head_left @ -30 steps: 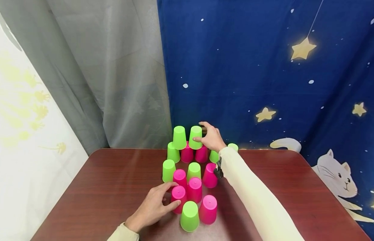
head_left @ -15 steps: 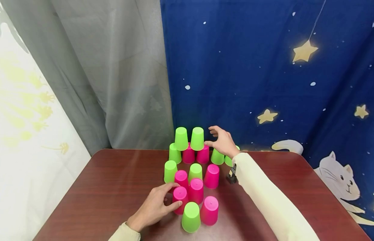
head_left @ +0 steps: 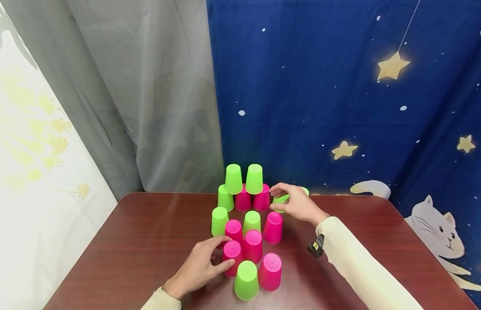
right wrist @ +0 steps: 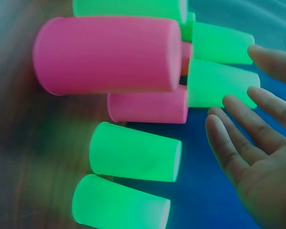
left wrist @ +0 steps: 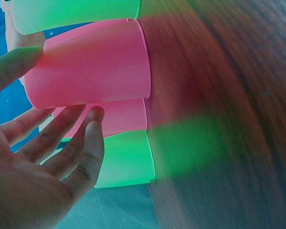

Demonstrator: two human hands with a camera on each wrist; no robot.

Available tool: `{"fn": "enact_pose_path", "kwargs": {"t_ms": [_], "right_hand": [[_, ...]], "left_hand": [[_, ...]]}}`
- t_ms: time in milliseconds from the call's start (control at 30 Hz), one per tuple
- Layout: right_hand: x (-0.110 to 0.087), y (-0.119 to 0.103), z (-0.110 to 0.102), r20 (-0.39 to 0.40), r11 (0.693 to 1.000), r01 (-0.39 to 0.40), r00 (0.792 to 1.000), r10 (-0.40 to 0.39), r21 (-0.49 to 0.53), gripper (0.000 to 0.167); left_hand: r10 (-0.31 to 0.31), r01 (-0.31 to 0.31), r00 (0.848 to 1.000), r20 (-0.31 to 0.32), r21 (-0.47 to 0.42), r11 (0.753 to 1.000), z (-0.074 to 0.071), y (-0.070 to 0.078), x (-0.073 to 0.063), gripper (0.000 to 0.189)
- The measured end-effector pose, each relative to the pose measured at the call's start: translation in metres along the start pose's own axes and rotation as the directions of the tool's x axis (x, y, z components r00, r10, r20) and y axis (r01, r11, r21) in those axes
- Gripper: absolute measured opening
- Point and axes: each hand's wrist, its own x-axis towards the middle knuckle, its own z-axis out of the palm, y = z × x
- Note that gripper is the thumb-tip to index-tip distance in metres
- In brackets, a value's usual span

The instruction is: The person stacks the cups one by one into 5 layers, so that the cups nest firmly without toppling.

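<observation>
My left hand point(head_left: 201, 266) holds an upside-down pink cup point(head_left: 232, 259) at the near left of the cup group, thumb on one side and fingers on the other. An upturned green cup point(head_left: 246, 280) and pink cup point(head_left: 270, 272) stand beside it. My right hand point(head_left: 298, 204) is at the back row, its relaxed fingers and thumb in front of a green cup point(head_left: 280, 200) that they partly hide. Nothing lies in its palm in the right wrist view. Two green cups, one left point(head_left: 234, 178) and one right point(head_left: 254, 178), sit raised on the back row.
The back row has a green cup point(head_left: 225, 199) and two pink cups point(head_left: 243, 201) under the raised pair. Several more green and pink cups point(head_left: 273, 228) fill the middle. All stand on a dark red wooden table point(head_left: 159, 241); curtains point(head_left: 178, 107) hang behind.
My right hand has let go of the right raised green cup and moved right and down to the back-row green cup. My left hand stays on its pink cup.
</observation>
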Motion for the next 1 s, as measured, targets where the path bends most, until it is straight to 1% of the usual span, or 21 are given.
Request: {"fn": "enact_pose_path", "kwargs": {"t_ms": [133, 300, 333, 400, 567, 833, 1000], "right_hand": [[-0.010, 0.002, 0.008, 0.057, 1.000, 0.013, 0.998, -0.014, 0.025, 0.046], [-0.017, 0.004, 0.017, 0.110, 1.000, 0.026, 0.994, -0.027, 0.006, 0.051], [-0.018, 0.005, 0.018, 0.116, 0.999, 0.038, 0.993, -0.037, -0.006, 0.052], [-0.020, 0.006, 0.021, 0.121, 0.999, 0.033, 0.992, -0.032, -0.007, 0.053], [-0.026, 0.012, 0.027, 0.102, 1.000, -0.007, 0.995, 0.004, 0.027, 0.054], [-0.032, 0.022, 0.036, 0.067, 0.995, -0.041, 0.997, 0.035, 0.086, 0.052], [-0.034, 0.025, 0.038, 0.043, 0.995, -0.055, 0.998, 0.051, 0.086, 0.051]], "left_hand": [[-0.003, 0.003, 1.000, -0.002, 0.006, 1.000, 0.000, 0.000, -0.001, 0.041], [-0.004, 0.004, 1.000, -0.006, 0.006, 1.000, 0.000, 0.000, -0.001, 0.041], [-0.006, 0.006, 1.000, -0.006, 0.005, 1.000, 0.000, 0.001, -0.001, 0.041], [-0.009, 0.009, 1.000, -0.005, 0.003, 1.000, 0.000, 0.001, -0.001, 0.041], [-0.003, 0.003, 1.000, -0.006, 0.004, 1.000, 0.000, 0.000, -0.001, 0.041], [0.002, -0.002, 1.000, -0.023, -0.005, 1.000, -0.001, 0.003, -0.002, 0.042], [0.000, 0.000, 1.000, -0.031, 0.016, 1.000, -0.002, 0.006, -0.003, 0.042]]}}
